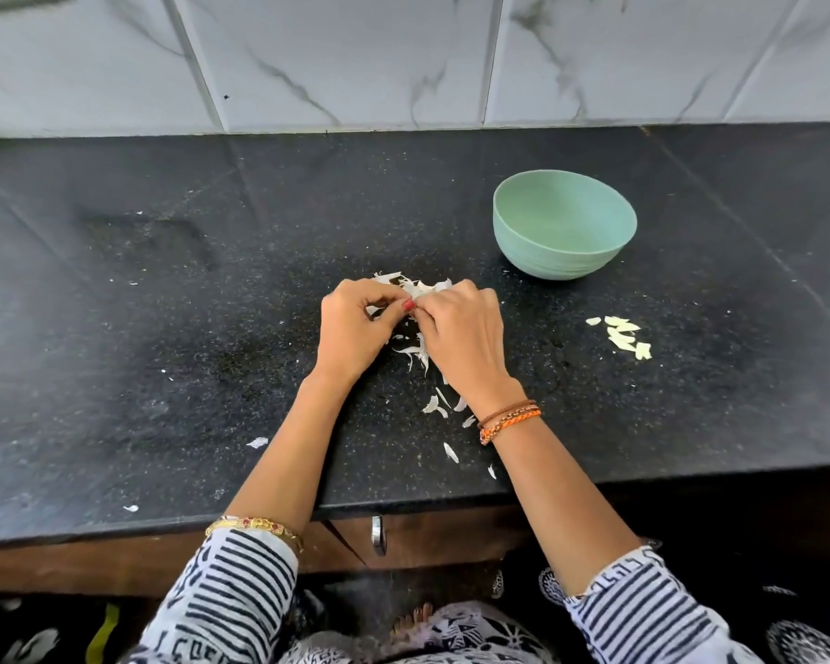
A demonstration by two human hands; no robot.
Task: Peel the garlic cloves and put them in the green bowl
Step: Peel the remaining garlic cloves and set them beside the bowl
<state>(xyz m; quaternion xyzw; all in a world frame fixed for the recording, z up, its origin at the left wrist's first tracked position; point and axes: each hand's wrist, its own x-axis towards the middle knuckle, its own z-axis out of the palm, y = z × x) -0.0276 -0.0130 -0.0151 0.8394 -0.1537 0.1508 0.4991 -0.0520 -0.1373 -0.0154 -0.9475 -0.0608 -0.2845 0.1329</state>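
Note:
My left hand (pixel 355 328) and my right hand (pixel 461 333) meet over the middle of the black counter, fingers curled and pinching a garlic clove (pixel 418 293) with white skin between them; most of it is hidden by the fingers. White garlic peels (pixel 418 352) lie scattered under and in front of the hands. The green bowl (pixel 564 225) stands upright behind and to the right of the hands; its inside is hidden from here. Several pale peeled garlic cloves (pixel 621 335) lie on the counter to the right of my right hand.
The black stone counter (pixel 164 304) runs from the white marble-tile wall (pixel 403 55) to its front edge near my elbows. Stray bits of peel dot the counter at the left. A wooden cabinet with a metal handle (pixel 378 534) sits below the edge.

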